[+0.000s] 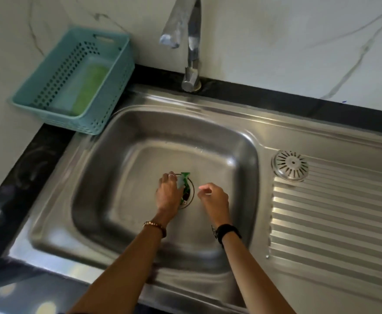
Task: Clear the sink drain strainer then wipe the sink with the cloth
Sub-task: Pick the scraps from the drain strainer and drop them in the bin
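Our left hand (167,194) grips green and clear scraps of wrapper (183,180) directly over the drain opening (188,196) in the floor of the steel sink (140,143), fingers curled round the litter; a ring shows on one finger and a beaded bracelet (155,225) circles the wrist. Just to the right, our right hand (213,197) hovers above the basin floor, its fingers loosely curled with thumb and forefinger close together; we cannot tell whether anything is pinched between them. A black watch (227,232) sits on that wrist. The round strainer (290,165) lies out of the drain, resting on the far left corner of the ribbed draining board (334,223) to the right of the basin. At the far edge, the chrome tap (191,46) rises from the black countertop (27,168) against a white marbled wall (298,41). On the far left, a teal perforated basket (108,105) stands on the counter just beside the sink's corner, and a green cloth (90,89) lies flat inside it. The scene is slightly blurred.
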Demonstrator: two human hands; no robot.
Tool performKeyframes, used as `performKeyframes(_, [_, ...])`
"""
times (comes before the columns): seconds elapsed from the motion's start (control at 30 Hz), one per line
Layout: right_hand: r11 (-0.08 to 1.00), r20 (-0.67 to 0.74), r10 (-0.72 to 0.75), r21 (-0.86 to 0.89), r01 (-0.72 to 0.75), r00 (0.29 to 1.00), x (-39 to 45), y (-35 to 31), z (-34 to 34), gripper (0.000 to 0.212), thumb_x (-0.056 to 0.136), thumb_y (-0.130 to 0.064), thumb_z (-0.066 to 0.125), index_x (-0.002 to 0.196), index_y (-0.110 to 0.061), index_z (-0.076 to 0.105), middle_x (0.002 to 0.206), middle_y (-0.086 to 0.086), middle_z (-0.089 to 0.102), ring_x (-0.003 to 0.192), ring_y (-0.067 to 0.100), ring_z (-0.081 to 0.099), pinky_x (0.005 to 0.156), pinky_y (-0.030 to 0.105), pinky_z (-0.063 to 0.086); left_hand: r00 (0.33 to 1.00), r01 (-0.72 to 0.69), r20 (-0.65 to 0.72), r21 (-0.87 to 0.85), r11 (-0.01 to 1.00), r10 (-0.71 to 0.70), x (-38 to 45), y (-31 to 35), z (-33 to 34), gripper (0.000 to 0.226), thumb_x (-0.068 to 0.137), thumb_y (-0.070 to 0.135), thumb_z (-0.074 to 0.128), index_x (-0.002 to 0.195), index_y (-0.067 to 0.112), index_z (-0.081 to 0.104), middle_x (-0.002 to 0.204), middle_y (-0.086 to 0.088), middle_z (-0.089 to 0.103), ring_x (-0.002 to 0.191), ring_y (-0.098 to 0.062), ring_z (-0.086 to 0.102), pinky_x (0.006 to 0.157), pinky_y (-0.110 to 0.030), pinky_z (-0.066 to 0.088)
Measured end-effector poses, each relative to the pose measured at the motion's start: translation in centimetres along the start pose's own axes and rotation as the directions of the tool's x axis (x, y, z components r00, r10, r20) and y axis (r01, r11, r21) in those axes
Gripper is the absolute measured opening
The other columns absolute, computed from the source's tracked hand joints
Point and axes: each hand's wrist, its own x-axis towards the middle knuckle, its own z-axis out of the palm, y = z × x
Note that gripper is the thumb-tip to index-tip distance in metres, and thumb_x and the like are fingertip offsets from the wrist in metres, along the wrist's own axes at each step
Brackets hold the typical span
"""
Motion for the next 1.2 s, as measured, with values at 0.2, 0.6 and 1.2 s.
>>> performKeyframes(0.2, [0.987,-0.046,0.156,-0.042,-0.158,0.987,2.8,1.4,3.2,0.022,0.09,-0.012,0.05,0.106,-0.011,0.065,0.109,0.008,0.067,0.095,0.021,0.059,0.077,0.026,0.046,0.971,-0.235,0.106,0.286,0.929,0.213,3.4,-0.7,1.0,0.029,0.092,0.018,0.046,0.117,0.004,0.054,0.122,-0.013,0.048,0.111,-0.028,0.049,0.09,-0.04,0.045])
performKeyframes(0.6, [0.883,-0.096,0.251,-0.385,-0.268,0.963,5.0,1.7,8.2,0.021,0.085,-0.023,0.054,0.097,-0.011,0.066,0.095,0.009,0.07,0.084,0.028,0.065,0.065,0.031,0.049,0.871,-0.486,0.297,0.412,0.771,0.39,4.5,-3.5,0.9,0.035,0.09,0.014,0.049,0.124,0.008,0.048,0.128,-0.01,0.051,0.118,-0.027,0.047,0.096,-0.039,0.038])
performKeyframes(1.2, [0.828,-0.138,0.131,-0.53,-0.185,0.982,3.2,1.5,10.5,0.028,0.091,-0.029,0.047,0.099,-0.008,0.064,0.101,0.01,0.066,0.089,0.028,0.063,0.074,0.035,0.051,0.925,0.087,0.379,-0.301,0.95,0.035,4.4,-5.1,-4.7,0.028,0.081,0.025,0.059,0.103,0.007,0.058,0.103,-0.014,0.064,0.092,-0.027,0.06,0.073,-0.029,0.044])
